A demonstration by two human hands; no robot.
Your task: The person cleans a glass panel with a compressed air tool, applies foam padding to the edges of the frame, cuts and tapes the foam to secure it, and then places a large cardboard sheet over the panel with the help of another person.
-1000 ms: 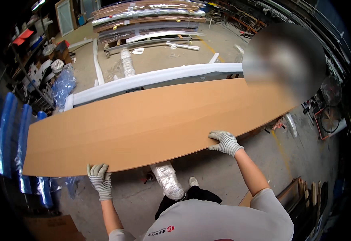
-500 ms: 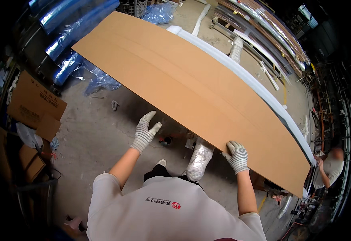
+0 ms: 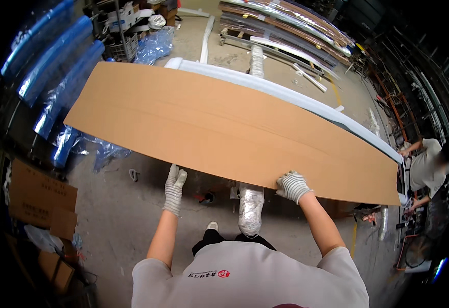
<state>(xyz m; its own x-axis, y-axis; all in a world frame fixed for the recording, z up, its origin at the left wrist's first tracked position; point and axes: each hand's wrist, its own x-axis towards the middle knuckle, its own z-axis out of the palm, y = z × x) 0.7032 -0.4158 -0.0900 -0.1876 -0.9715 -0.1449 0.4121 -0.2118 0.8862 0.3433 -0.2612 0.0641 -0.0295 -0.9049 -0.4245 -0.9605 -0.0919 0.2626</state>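
Note:
A long brown cardboard sheet [image 3: 224,133] lies across the scene in front of me, over a long piece edged in white foam wrap [image 3: 286,94] that shows along its far side. Both my hands wear pale striped work gloves. My left hand [image 3: 174,189] is at the sheet's near edge, fingers stretched upward and thumb alongside; whether it touches the cardboard is hard to see. Further right, my right hand [image 3: 292,186] grips the near edge, its bent fingers on top. Below the sheet, a support wrapped in clear film [image 3: 250,208] sticks out toward me.
At the right end another person [image 3: 427,167] has both hands by the wrapped piece. Blue film rolls [image 3: 55,87] stand at the left, above cardboard boxes [image 3: 42,192]. Stacked wrapped panels [image 3: 286,31] lie on a rack at the back. A black cup-like object [image 3: 208,197] is on the floor.
My view has turned, so the sheet now lies more level across it. My left hand's fingers have come closer together at the sheet's edge. The right hand stays on the edge.

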